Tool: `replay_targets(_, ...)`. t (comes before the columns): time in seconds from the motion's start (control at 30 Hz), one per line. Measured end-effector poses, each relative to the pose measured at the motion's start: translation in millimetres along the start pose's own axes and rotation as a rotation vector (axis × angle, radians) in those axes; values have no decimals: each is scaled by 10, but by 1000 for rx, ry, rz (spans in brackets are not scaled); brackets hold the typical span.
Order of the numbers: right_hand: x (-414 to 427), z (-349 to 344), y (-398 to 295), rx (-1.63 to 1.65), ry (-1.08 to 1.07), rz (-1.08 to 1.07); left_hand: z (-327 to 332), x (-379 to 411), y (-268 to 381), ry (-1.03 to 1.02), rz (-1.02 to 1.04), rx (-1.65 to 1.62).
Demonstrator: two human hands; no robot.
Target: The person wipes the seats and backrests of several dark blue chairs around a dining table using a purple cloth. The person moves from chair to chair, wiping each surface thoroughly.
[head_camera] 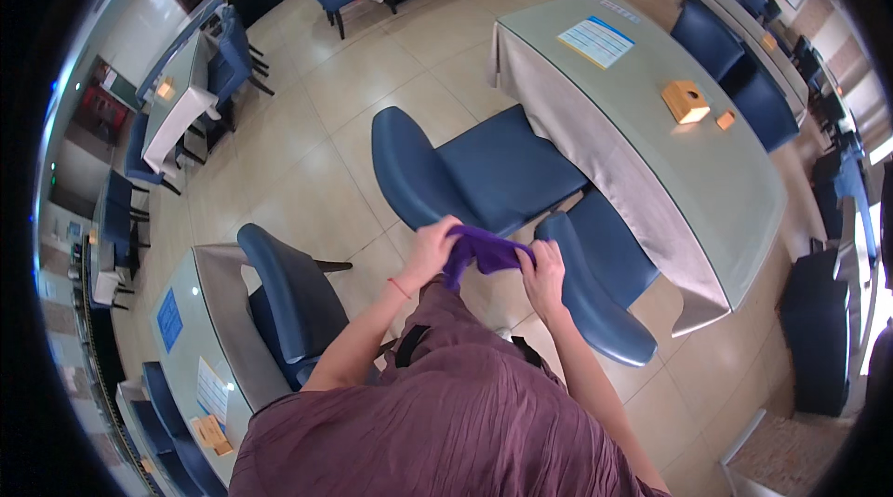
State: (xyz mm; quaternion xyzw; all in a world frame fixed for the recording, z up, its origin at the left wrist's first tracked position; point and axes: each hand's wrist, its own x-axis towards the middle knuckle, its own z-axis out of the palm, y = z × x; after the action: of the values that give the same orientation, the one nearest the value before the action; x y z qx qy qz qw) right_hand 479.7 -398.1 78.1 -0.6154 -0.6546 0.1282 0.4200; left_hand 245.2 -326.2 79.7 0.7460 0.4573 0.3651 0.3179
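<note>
A purple cloth (488, 249) is stretched between my two hands, its middle part hanging down in folds. My left hand (434, 251) grips one end; a thin red band circles that wrist. The other end is pinched in my right hand (544, 268). Both hands are in the air in front of my body, over the tiled floor and near the backs of two blue chairs. Beyond the hands is a blue padded chair (513, 162), and a second blue chair (600, 288) stands just right of my right hand.
A glass-topped table (704, 176) with a pale cloth stands at the right, bearing a wooden tissue box (686, 102) and a printed card (596, 41). Another table (202, 329) and a blue chair (289, 295) are at the left. Low furniture stands at the lower right.
</note>
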Motion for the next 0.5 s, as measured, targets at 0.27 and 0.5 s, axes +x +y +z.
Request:
replay_targets(0.27,1133,977,-667,84,-117,-328,-1104,252,-453,316,-36,257)
replay_targets(0.5,688,1663,-81,-45,-517,-145,-702,-406,-1428,-32,-459,154)
